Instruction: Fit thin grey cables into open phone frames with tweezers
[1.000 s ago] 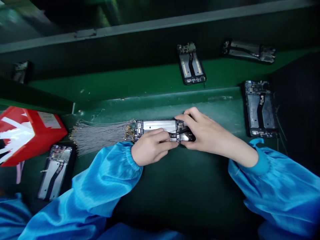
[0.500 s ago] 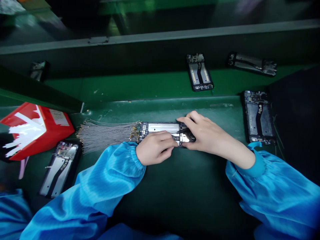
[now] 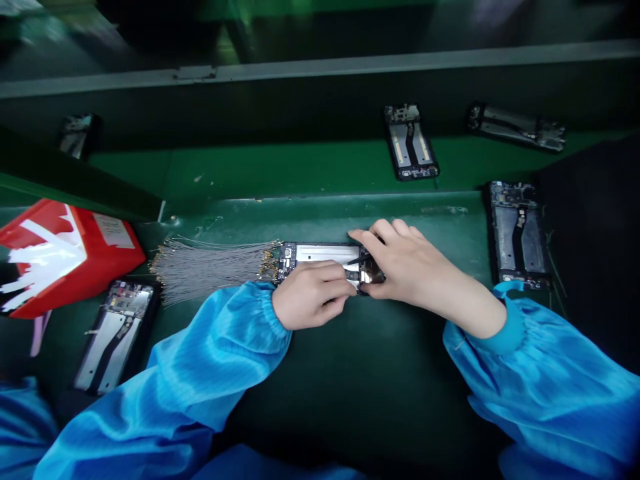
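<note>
An opened phone (image 3: pixel 327 253) lies lengthwise on the green bench, its silver inner plate and circuit parts showing. My right hand (image 3: pixel 405 260) spans its right end, thumb on the near edge and forefinger at the far edge. A dark pointed tool (image 3: pixel 359 259) sticks out from under that hand over the phone; its rest is hidden. My left hand (image 3: pixel 313 297) rests over the near edge with fingers curled together, tips on the phone near my right thumb. What those fingers pinch is hidden. Left of the phone, touching or nearly so, lies a bundle of thin grey cables (image 3: pixel 215 267) with gold ends.
A red box (image 3: pixel 107 260) with white paper strips stands at left, an opened phone (image 3: pixel 115 340) below it. More opened phones lie on the back ledge (image 3: pixel 280 167), and another opened phone (image 3: pixel 520 233) is at right beside a black surface (image 3: pixel 595 253).
The view has shifted slightly. My right hand sits a touch further left over the phone's end, and the dark tool's angle has altered a little. My left hand has hardly moved.
</note>
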`<state>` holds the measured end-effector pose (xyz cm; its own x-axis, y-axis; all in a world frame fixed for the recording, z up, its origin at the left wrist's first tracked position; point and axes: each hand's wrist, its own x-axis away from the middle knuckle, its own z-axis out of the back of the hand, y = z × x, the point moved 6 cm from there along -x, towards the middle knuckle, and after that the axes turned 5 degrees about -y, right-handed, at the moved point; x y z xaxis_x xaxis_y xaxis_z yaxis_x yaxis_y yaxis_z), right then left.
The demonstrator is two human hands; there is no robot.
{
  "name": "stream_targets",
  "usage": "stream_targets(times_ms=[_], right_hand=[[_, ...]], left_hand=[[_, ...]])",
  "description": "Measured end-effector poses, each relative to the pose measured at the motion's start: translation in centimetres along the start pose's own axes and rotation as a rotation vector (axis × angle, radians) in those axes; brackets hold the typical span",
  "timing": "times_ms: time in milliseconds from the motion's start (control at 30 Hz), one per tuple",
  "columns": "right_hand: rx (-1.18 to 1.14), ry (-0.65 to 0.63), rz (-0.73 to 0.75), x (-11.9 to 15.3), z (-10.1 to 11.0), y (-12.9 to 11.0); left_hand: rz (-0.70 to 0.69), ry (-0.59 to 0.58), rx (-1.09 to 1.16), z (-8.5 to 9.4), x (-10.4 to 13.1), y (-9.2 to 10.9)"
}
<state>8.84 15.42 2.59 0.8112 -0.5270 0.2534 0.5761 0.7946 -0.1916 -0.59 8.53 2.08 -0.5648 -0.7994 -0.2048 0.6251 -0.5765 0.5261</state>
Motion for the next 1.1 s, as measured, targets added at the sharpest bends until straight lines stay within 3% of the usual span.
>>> stream_targets(times_ms=[200, 500, 867, 967, 1100], right_hand=[[-0.120, 0.007, 0.180, -0.1, -0.2, -0.1], [-0.090, -0.018, 0.174, -0.4, -0.3, -0.3], [-0.175, -0.031, 0.085, -0.3, -0.5, -0.5], [-0.174, 0.004, 0.062, -0.1, -0.5, -0.7], [-0.224, 0.064, 0.095, -0.3, 0.3, 0.2]], left_hand=[[0.135, 0.037, -0.056, -0.3, 0.0, -0.5], [0.144, 0.025, -0.148, -0.4, -0.2, -0.4], [0.039, -0.024, -0.119, -0.4, -0.3, -0.2], [0.010, -0.029, -0.242, -0.3, 0.0, 0.9], [-0.012, 0.014, -0.425, -0.5, 1.3, 3.9]])
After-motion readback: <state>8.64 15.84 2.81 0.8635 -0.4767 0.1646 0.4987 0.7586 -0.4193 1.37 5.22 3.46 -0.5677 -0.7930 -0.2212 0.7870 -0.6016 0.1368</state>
